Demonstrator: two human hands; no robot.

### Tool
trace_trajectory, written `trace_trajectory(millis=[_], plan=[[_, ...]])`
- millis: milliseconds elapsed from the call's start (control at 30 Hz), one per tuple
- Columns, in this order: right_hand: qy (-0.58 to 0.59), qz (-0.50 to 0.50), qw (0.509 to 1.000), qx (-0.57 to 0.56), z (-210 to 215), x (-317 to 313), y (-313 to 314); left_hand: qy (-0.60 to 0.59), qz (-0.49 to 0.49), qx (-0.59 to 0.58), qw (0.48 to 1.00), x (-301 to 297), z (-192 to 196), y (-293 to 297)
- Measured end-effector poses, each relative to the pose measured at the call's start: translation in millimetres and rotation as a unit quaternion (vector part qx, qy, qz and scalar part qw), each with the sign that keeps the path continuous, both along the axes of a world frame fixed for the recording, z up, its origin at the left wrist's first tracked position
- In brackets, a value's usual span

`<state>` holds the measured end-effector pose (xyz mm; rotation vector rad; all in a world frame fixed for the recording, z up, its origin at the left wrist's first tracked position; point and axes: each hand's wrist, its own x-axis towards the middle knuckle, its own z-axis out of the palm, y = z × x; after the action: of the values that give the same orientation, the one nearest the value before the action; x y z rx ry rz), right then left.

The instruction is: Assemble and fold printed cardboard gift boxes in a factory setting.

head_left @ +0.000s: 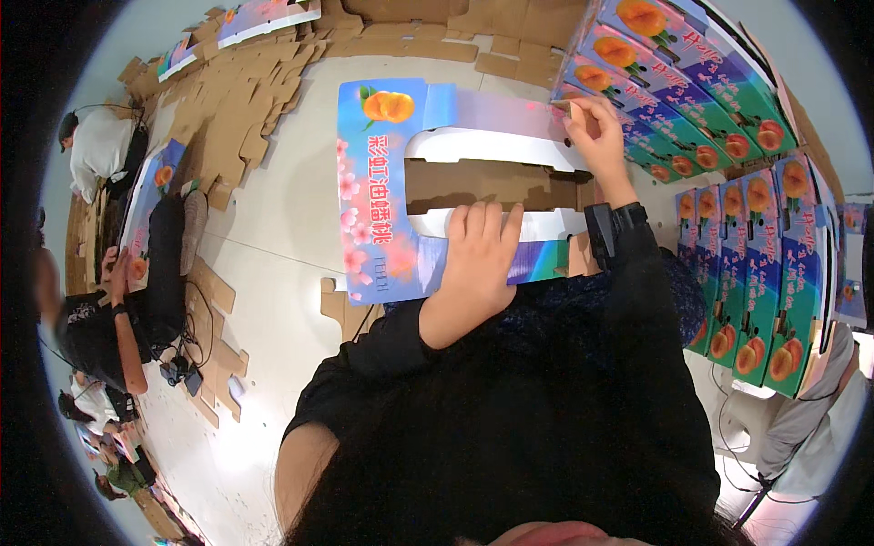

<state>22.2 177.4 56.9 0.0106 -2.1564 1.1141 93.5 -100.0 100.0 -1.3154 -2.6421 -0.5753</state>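
Wht flr (pixel 282 164) | L fingers (pixel 472 226) spread on box (pixel 373 227) | R fingers (pixel 594 111) pinch flap (pixel 574 113)

A pale, glossy floor (pixel 282 196) occupied the field from seven to eleven o'clock, crossed near nine by a thin dark seam (pixel 264 257). Flattened brown cardboard (pixel 232 123) overlay it, overlapping in layers from ten to twelve o'clock. A plain bluish wall (pixel 187 29) bounded the room toward half past ten. A bright reflection (pixel 234 446) whitened the floor at eight o'clock.

Boxes (pixel 748 259) stand right of the carton (pixel 390 196), cardboard sheets (pixel 241 123) left.
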Motion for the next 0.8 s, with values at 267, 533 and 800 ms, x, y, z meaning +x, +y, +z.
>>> trace_trajectory(millis=[267,533,800], plan=[[0.024,-0.022,0.999,0.043,-8.2,-3.5,-11.7,-0.006,0.004,-0.018,1.0,-2.4,2.6,-0.8],[-0.186,-0.054,0.95,0.246,-40.1,-6.5,-15.2,-0.009,0.015,-0.03,0.999,-7.8,5.0,6.7],[-0.074,0.046,0.994,-0.061,2.1,40.2,47.8,-0.001,0.015,0.016,1.0,-9.3,2.4,4.3]])
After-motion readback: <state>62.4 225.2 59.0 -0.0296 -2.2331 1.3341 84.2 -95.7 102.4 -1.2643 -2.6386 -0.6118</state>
